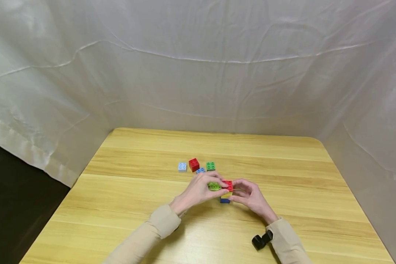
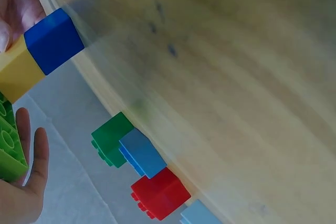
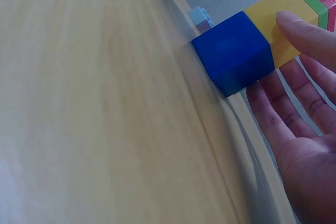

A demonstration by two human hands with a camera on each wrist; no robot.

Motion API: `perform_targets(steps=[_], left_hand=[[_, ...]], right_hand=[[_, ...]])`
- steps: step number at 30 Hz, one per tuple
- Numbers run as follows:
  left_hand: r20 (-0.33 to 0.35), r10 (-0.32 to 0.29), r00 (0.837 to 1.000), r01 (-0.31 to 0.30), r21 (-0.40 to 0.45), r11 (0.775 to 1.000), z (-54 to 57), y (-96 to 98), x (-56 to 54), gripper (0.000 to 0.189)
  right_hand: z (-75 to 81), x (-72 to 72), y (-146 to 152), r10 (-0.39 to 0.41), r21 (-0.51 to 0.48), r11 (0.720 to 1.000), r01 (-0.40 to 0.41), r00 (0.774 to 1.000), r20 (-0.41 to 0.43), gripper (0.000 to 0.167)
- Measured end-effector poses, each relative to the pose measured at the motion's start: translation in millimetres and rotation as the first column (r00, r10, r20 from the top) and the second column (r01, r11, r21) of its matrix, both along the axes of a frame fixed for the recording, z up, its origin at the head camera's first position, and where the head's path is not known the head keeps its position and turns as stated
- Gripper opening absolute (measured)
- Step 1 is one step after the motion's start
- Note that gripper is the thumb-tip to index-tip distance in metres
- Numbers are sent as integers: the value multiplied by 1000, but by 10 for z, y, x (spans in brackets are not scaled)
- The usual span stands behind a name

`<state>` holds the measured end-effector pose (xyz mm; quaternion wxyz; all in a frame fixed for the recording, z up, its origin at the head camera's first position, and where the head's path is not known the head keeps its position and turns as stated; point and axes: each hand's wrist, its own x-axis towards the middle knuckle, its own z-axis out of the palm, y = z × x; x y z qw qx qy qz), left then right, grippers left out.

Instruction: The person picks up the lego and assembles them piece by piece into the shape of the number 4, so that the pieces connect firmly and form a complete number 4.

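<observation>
Between the two hands stands a stack of toy building bricks. At its bottom is a dark blue brick, under a yellow brick. A light green piece comes above the yellow and juts out leftward, with a red brick on top. My left hand pinches the red brick from the left, thumb in front; two of its fingers stretch out behind the green piece in the left wrist view. My right hand holds the stack from the right, its thumb on the yellow brick and its fingers behind.
Beyond the left hand, loose bricks lie on the wooden table: a pale blue one, a red one, a blue one and a green one. A pale curtain hangs around the table.
</observation>
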<state>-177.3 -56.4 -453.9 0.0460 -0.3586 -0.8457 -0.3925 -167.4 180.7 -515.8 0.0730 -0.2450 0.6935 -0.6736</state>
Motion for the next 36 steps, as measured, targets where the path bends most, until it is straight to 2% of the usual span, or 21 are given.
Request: perform_targets(steps=[9,13,14,17,20,23,27,31,36], left_hand=[[-9,-43,999,42,-51,998,-49,-120,41,25],[27,-86,996,86,-3,996,-106,-218,45,29],[58,-96,994,95,18,995,-116,-240,42,30],[156,-104,982,94,75,993,-124,-306,39,30],[268,-97,959,65,126,990,-115,-365,32,30],[338,-76,938,18,172,985,-107,-415,28,33],[397,-43,917,-36,191,981,-93,-484,15,37],[435,-34,900,-57,192,980,-90,-556,2,38],[450,-55,891,-57,232,971,-84,-651,-5,37]], right_hand=[[-10,-1,-4,8,-8,1000,-8,1000,16,42],[-6,-1,-22,8,-8,1000,-8,1000,27,45],[-2,0,-26,7,-7,1000,-7,1000,30,46],[7,8,-40,1,-2,1000,-1,999,35,47],[14,17,-45,-9,9,1000,9,999,43,48],[15,24,-42,-14,20,1000,13,999,46,48],[9,25,-38,-13,28,1000,11,999,46,47],[5,21,-26,22,32,999,-23,999,35,47],[4,-8,17,79,39,996,-79,997,6,47]])
